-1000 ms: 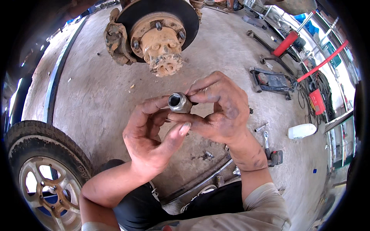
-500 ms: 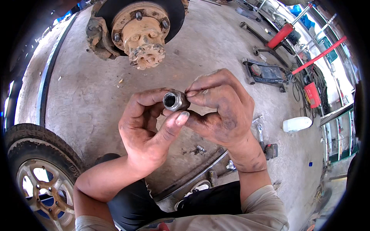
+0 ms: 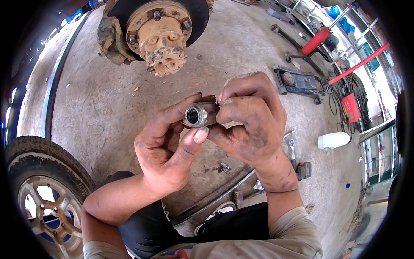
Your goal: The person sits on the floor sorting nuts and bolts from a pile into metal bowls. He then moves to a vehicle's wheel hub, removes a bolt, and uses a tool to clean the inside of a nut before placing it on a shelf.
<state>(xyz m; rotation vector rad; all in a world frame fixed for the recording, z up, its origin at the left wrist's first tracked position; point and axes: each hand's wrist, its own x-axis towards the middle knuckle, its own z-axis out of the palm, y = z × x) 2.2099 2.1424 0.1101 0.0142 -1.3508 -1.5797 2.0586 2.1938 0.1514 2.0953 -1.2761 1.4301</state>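
Note:
A silver metal sleeve (image 3: 200,114), with hex flats and threads inside, is held between both hands, its bore facing up and leftward. My left hand (image 3: 166,149) has its fingers curled round it and the thumb at its lower edge. My right hand (image 3: 250,118) pinches its right end with bent fingers, hiding part of it. Both hands are grimy. Just beyond them hangs a rusty, dirt-coated wheel hub (image 3: 161,47) with studs, backed by a dark brake disc (image 3: 196,23) and a caliper (image 3: 111,36).
A tyre on an alloy rim (image 3: 47,164) lies at lower left. To the right are a floor jack (image 3: 297,82), red equipment (image 3: 315,41), hoses, a white container (image 3: 333,140), a ratchet (image 3: 292,151) and a power tool (image 3: 304,170). A metal bar (image 3: 215,198) crosses below my hands.
The view has shifted, bringing the hub leftward. My right fingers have curled further over the sleeve's right end, and the sleeve has turned slightly in my grip.

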